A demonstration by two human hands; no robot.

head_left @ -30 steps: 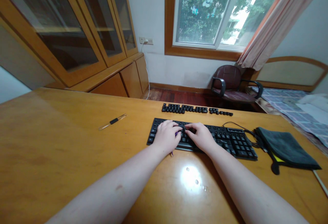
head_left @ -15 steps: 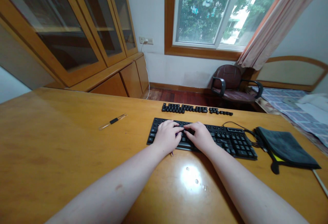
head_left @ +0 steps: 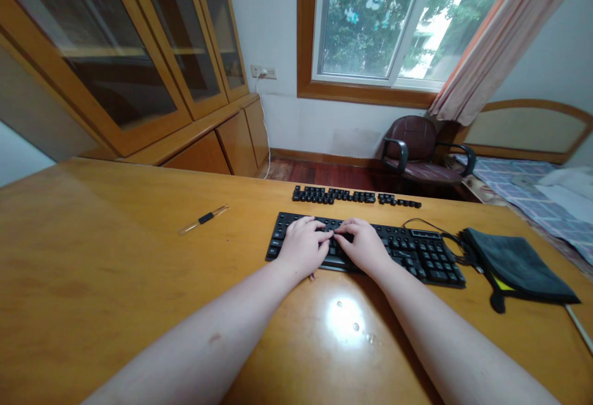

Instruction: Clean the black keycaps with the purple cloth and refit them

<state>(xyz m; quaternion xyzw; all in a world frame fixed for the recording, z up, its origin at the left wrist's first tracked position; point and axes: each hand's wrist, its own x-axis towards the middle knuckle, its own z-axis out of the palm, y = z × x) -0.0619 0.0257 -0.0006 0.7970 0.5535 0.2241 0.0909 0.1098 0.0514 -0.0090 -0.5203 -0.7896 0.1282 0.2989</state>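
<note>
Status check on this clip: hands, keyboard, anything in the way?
Left hand and right hand over the keyboard, nearly meeting. Keyboard flat on desk. Hands hide part of its middle; loose keys lined up beyond it.

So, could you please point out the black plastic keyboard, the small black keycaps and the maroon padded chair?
Black plastic keyboard (head_left: pixel 434 263): head view, on its number pad.
Small black keycaps (head_left: pixel 364 197): head view, keys mid-row.
Maroon padded chair (head_left: pixel 414 137): head view, backrest.

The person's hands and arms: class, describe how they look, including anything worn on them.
The left hand and right hand are ungloved, with no ring, watch or bracelet visible. The left forearm and right forearm are bare, no sleeve showing. A small oval mark sits on the left forearm.
</note>
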